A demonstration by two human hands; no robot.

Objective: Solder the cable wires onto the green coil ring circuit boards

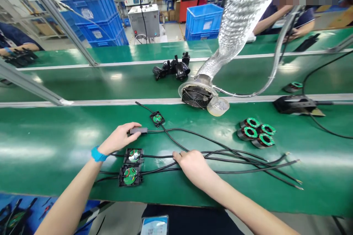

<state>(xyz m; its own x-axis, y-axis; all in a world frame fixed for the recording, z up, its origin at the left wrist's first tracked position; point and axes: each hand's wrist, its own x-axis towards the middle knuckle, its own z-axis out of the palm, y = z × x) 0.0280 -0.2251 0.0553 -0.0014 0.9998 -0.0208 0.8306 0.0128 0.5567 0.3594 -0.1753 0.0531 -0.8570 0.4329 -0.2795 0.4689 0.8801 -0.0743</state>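
Note:
My left hand (pixel 124 137) pinches a small black plastic housing (pixel 138 130) between thumb and fingers; it appears turned on edge, with a black cable running right from it. Lower down, my right hand (pixel 193 165) is closed over black cables (pixel 160 156), its fingertips on at least one. Two open black housings with round green circuit boards, an upper one (pixel 134 156) and a lower one (pixel 130 176), lie just below my left hand. Another open housing (pixel 157 118) sits above and to the right. Several cable ends (pixel 298 181) fan out at the right, their tips stripped.
Wound motor stators (pixel 256 132) cluster on the green bench at right. A fume duct (pixel 202 84) with a fan grille hangs low ahead, beside a small solder cup (pixel 218 106). Black parts (pixel 176 68) lie beyond the rail. Co-workers sit across the bench.

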